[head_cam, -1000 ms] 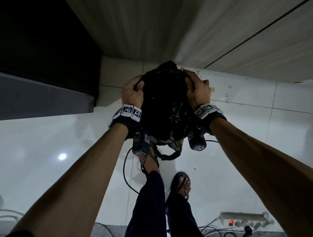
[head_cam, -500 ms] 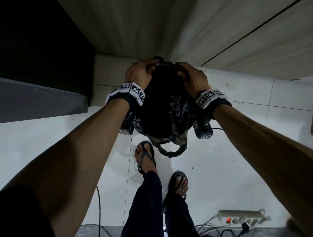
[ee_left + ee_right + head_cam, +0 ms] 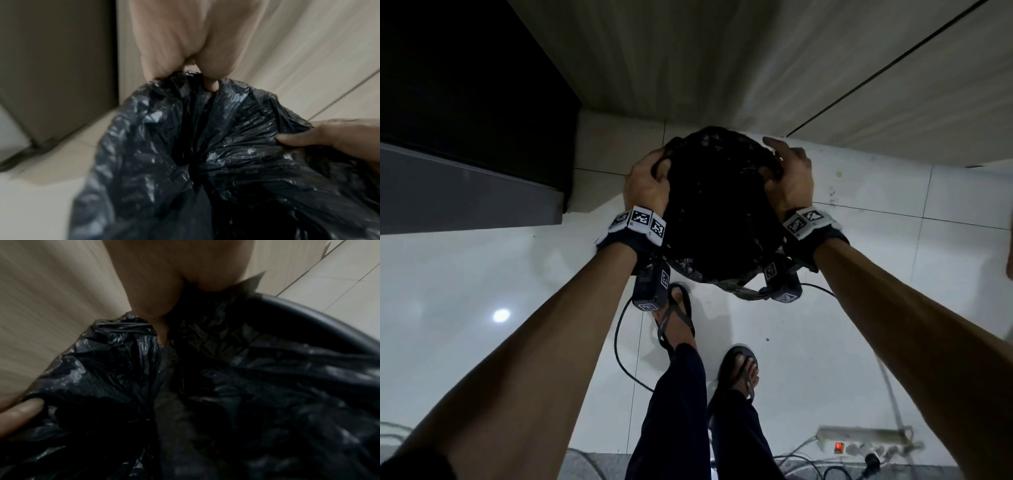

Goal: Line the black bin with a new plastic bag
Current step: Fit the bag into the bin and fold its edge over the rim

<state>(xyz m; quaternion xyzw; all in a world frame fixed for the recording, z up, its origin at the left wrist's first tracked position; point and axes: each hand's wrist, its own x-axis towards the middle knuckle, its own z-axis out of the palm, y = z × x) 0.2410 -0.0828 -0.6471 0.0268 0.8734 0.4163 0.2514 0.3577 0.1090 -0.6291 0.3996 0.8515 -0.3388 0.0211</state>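
- Left hand (image 3: 646, 183) gripping bag (image 3: 717, 212) edge at bin's left side.
- Bag over bin (image 3: 320, 316), on floor by far wall; fitting step under way.
- Right hand (image 3: 789, 178) gripping right edge.
- Next, probably: stretch film over rim, evenly.

The right hand (image 3: 174, 277) fills the top of the view, its fingers curled down into the crumpled black bag (image 3: 226, 386), gripping a fold of the plastic. The bag spreads across most of the picture, creased and glossy. At the right, the bin (image 3: 320, 316) shows as a smooth dark curved rim, with the bag lying inside it. A fingertip of the left hand (image 3: 20, 412) presses the bag at the lower left. Pale wood-grain panels and floor tiles lie behind, blurred.
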